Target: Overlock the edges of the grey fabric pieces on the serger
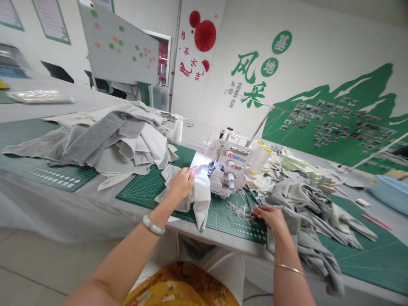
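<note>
A white overlock sewing machine (228,163) stands on a green cutting mat (219,219), its lamp lit over the needle area. My left hand (182,185) is closed on a light grey fabric piece (201,191) just left of the presser foot. One end of the fabric droops towards the table's front edge. My right hand (271,217) is at the right of the machine, its fingertips pinched together beside a scatter of fabric trimmings (239,211). What sits in that pinch is too small to tell. Dark thin tools (251,194) lie just behind it, partly hidden.
A heap of grey and white fabric pieces (108,136) covers the left mat. Another grey fabric pile (296,199) lies right, hanging over the front edge. Thread cones (259,159) stand behind the machine, one white cone (177,130) at its left. A blue basin (390,193) is far right.
</note>
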`<state>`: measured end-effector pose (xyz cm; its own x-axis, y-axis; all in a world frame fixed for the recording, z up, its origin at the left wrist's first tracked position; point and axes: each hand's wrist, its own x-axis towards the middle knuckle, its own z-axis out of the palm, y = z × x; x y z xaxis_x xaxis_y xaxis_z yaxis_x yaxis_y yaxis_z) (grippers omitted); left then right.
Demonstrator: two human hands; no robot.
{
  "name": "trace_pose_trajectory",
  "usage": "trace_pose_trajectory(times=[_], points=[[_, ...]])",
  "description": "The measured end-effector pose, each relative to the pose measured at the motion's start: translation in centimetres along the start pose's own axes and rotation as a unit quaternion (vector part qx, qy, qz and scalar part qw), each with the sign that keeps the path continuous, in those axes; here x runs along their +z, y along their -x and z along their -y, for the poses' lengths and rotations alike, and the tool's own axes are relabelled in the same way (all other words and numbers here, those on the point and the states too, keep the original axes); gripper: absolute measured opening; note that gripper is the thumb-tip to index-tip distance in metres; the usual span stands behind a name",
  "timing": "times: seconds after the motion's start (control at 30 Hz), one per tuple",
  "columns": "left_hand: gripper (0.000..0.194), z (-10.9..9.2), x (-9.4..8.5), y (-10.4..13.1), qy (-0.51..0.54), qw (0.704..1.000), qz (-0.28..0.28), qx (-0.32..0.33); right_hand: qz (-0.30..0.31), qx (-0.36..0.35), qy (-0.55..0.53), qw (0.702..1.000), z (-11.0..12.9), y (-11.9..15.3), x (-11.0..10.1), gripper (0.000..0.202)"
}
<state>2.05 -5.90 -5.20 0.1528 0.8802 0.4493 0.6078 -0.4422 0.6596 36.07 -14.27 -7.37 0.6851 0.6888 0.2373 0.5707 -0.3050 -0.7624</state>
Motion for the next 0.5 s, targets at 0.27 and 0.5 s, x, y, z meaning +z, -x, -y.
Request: trace_pose_trajectory(times=[0.27,0.5], points=[[0.040,-1.2,-1.4,0.6,-0.122,0.992,-0.007,-0.028,-0.081,0.030,-0.178,0.980,0.2,1.0,0.8,0.084],[0.036,0.0,-3.4,1.2,-0.067,0.995,0.017,-0.066,-0.038,0.022,-0.301,0.953,2.0,2.0,0.0,0.048]])
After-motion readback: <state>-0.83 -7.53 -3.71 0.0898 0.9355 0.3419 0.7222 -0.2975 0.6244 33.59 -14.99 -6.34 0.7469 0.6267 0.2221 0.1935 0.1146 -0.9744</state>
